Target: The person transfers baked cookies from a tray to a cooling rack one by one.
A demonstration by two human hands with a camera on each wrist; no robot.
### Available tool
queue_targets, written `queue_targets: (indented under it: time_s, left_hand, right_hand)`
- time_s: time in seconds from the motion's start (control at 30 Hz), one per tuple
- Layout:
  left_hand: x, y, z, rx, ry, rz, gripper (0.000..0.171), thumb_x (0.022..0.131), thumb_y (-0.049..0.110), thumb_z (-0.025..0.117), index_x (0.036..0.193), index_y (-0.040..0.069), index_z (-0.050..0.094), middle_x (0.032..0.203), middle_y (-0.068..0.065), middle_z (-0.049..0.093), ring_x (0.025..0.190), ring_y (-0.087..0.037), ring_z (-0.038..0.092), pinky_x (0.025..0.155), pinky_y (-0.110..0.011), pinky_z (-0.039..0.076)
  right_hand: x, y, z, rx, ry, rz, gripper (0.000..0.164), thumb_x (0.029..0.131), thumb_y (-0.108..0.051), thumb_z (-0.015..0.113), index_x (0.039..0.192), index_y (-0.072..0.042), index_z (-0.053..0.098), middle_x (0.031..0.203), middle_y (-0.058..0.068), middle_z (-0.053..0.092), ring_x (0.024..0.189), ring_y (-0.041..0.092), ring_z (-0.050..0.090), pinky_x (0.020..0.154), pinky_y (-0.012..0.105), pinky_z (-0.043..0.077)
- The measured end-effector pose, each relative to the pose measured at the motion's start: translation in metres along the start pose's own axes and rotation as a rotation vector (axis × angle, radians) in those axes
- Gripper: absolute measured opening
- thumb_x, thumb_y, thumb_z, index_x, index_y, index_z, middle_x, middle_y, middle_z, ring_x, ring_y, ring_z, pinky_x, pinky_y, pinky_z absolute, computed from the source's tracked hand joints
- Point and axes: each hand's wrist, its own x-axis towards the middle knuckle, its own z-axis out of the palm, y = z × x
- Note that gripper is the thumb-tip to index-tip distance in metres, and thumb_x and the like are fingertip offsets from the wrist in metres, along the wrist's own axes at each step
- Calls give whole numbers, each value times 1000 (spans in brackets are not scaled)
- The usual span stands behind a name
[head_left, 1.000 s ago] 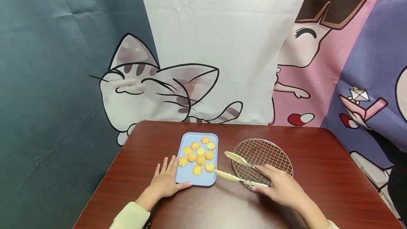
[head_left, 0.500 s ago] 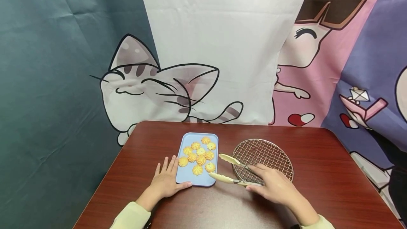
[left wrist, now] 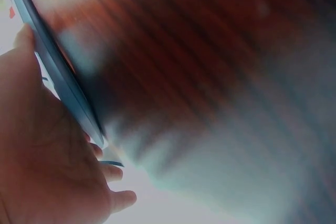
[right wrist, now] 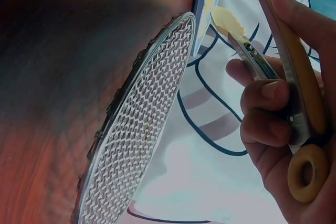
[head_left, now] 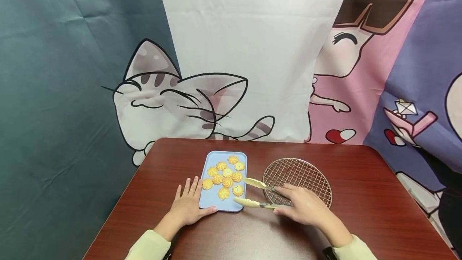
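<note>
A light blue tray (head_left: 216, 204) lies on the table with several swirled yellow cookies (head_left: 227, 182) on it. My left hand (head_left: 185, 208) rests at its left front corner, fingers straight and spread, the thumb along the near edge. My right hand (head_left: 303, 206) grips a pair of tongs (head_left: 276, 206) with cream tips. The tongs' arms stand apart, and their tips reach over the tray's right edge near a cookie (head_left: 238, 190). In the right wrist view, curled fingers (right wrist: 265, 127) and the thumb hold the tongs' handles.
A round wire rack (head_left: 297, 175) lies right of the tray, partly under my right hand and the tongs. The dark red-brown table (head_left: 173, 153) ends at a back edge before a hanging cartoon cloth (head_left: 252, 51).
My right hand has moved left with the tongs, bringing their tips from beside the tray to over its right edge. The left hand and the cookies stay in place.
</note>
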Motion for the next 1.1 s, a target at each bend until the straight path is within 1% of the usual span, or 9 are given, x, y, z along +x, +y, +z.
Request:
queue_targets:
  time_s: [0.07,0.13,0.2,0.27,0.37,0.63,0.87,0.97,1.1]
  left_hand:
    - [0,1,0,26,-9,-8,117,82,86,50,161,5,22,168,-17,16,155,-41,10,121,-64,7]
    - [1,1,0,31,-4,-9,116,82,85,51,161,5,23,168,-16,17,155,-41,11,120,-64,8]
    - [1,1,-1,42,-8,-10,117,82,86,50,162,6,22,168,-16,17,155,-41,11,120,-64,9]
    - [1,1,-1,45,-12,-10,117,81,87,48,162,6,22,168,-16,16,155,-41,11,120,-64,10]
    - [1,1,-1,40,-16,-9,118,81,87,48,162,6,21,169,-15,16,155,-41,10,121,-64,9]
    - [1,2,-4,38,-20,-9,117,81,87,49,162,6,21,168,-16,16,155,-41,10,121,-63,8]
    - [2,2,-3,50,-22,-9,117,82,87,47,162,6,21,169,-16,16,155,-41,10,121,-63,9]
    - [0,2,-5,43,-23,-8,116,82,86,49,162,6,21,168,-16,17,155,-41,11,121,-63,9]
    - [-1,4,-7,32,-22,-5,115,83,84,51,161,4,23,168,-17,18,154,-42,12,120,-64,10]
  right_hand:
    - [3,0,0,5,-8,-5,59,82,-51,80,127,-13,71,110,-5,69,90,12,68,73,37,58]
    - [6,-1,1,7,-18,-9,58,82,-51,80,126,-13,72,109,-5,69,89,11,68,73,37,58]
    - [9,-1,1,6,-32,-8,58,82,-51,79,126,-14,72,108,-6,68,87,10,67,72,36,57]
    - [11,-1,0,6,-50,-2,58,83,-52,79,126,-15,72,110,-6,69,89,11,68,73,36,57]
    - [14,-2,0,8,-70,10,59,82,-52,79,127,-15,72,115,-3,69,96,15,70,78,40,58]
    - [20,-3,-1,14,-84,11,58,81,-48,82,127,-14,72,116,-1,71,98,18,70,80,42,58]
    - [28,-4,-5,-9,-108,-17,56,80,-50,82,125,-17,73,110,-6,70,92,12,69,76,37,58]
    - [33,-4,-9,-30,-130,-28,58,80,-50,82,126,-17,73,111,-5,71,91,13,69,75,37,58]
    - [42,-7,-16,-43,-176,-22,59,79,-49,83,127,-16,73,111,-3,71,84,10,67,73,36,57]
